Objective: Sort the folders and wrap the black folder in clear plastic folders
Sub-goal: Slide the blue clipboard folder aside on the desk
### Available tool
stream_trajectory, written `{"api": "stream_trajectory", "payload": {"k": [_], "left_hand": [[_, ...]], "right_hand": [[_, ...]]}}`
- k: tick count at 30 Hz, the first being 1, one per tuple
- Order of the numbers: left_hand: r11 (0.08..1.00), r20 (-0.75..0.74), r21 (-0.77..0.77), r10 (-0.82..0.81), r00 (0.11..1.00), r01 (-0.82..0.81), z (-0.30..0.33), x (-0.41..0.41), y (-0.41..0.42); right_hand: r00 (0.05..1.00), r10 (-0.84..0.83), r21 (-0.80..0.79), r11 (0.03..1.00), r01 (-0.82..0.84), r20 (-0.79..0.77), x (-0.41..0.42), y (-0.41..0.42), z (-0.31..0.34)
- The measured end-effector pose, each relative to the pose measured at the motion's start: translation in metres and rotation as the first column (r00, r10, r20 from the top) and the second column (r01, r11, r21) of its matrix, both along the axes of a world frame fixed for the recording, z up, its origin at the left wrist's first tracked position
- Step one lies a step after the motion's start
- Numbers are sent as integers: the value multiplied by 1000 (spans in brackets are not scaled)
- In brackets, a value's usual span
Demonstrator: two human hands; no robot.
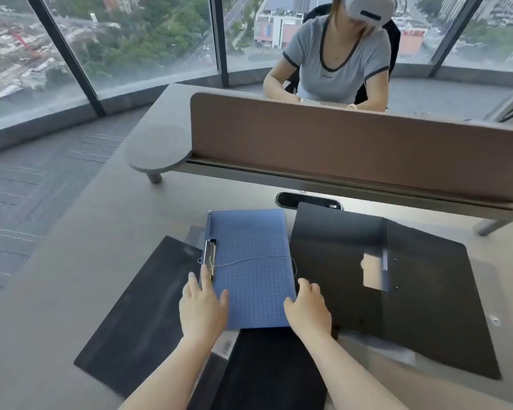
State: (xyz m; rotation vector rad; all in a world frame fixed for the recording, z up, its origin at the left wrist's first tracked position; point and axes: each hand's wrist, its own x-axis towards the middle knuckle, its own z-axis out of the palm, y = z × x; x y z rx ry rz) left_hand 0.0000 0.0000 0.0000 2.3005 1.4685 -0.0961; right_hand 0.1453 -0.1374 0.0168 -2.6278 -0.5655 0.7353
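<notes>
A blue grid-patterned clipboard folder [251, 261] lies flat in the middle of the desk, its metal clip [210, 257] on the left edge and a thin string across it. My left hand [203, 309] rests on its lower left corner, fingers straight, one fingertip by the clip. My right hand [308, 312] grips the lower right edge, thumb on top. An open black folder [397, 291] lies to the right. A black folder [139, 315] lies at the left and another black one [270, 368] under my forearms. Clear plastic [391, 347] peeks out below the open folder.
A brown divider panel [353, 149] runs across the desk's far side, with a person seated behind it. A dark cable port [308, 201] sits in the desk [57, 306] just past the folders. The desk's left edge meets carpeted floor and windows.
</notes>
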Motion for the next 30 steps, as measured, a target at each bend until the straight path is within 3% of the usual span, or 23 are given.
{"api": "stream_trajectory", "payload": {"k": [2, 8, 13, 19, 30], "left_hand": [[991, 45, -87, 106, 993, -102, -2, -6, 4], [969, 173, -189, 193, 966, -160, -12, -9, 9], [863, 311, -356, 471, 825, -359, -9, -9, 20], [833, 254, -294, 541, 802, -468, -17, -45, 25], [854, 177, -90, 520, 836, -512, -25, -119, 12]], "right_hand": [[995, -77, 9, 997, 78, -61, 0, 3, -2], [978, -159, 27, 986, 164, -134, -1, 9, -10], [952, -173, 103, 974, 204, -253, -7, 8, -8], [900, -33, 123, 988, 96, -435, -31, 2, -2], [883, 154, 16, 986, -165, -444, -88, -1, -9]]}}
